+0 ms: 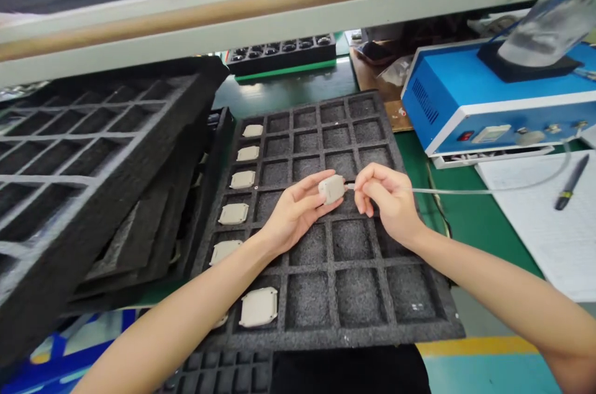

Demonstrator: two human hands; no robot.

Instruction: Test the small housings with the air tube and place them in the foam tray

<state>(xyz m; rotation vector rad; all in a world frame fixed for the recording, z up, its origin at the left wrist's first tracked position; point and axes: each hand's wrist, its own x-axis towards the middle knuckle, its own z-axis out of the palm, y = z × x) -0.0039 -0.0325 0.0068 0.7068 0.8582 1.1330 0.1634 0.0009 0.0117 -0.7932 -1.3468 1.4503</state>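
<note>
My left hand (294, 213) pinches a small beige plastic housing (332, 189), squarish with rounded corners, above the middle of a black foam tray (335, 337). Close to its right edge, the fingers of my right hand (388, 198) are closed round the thin tip end of a clear tube (459, 192). Whether the tip touches the housing I cannot tell. Similar beige housings lie in the tray's left column, and another housing (259, 307) sits in the front row, one column further right. My left forearm hides part of that side.
At the right stands a blue control box (465, 90) with a clear cylinder (535, 34) on top. Papers (521, 195) and a black pen (572, 182) lie before it. Stacked foam trays (153, 152) lean at the left. A shelf edge (279, 15) crosses above.
</note>
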